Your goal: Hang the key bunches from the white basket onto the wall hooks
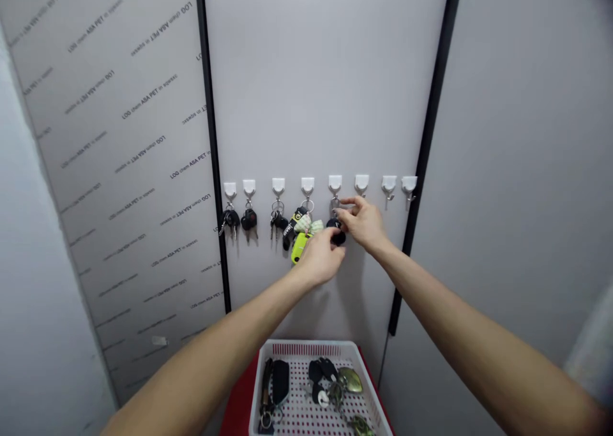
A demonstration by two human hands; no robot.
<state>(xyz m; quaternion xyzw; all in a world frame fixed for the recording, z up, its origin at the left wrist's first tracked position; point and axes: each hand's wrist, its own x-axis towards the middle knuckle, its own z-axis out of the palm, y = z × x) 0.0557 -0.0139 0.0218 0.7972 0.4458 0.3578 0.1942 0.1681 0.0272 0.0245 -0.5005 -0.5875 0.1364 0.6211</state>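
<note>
A row of several white wall hooks [361,183] runs across the grey panel. The five on the left carry key bunches; the three on the right are bare. My right hand [364,222] pinches the key ring under the fifth hook [334,182]. My left hand [322,256] is closed on the black key fob [338,236] that hangs from that ring. Just left of it hangs a bunch with a yellow-green fob [299,247].
Below, a white perforated basket [306,348] rests on a red surface [238,404] and holds several more key bunches and fobs [330,378]. Black vertical strips [211,142] divide the wall panels. A film-covered panel with printed text stands at the left.
</note>
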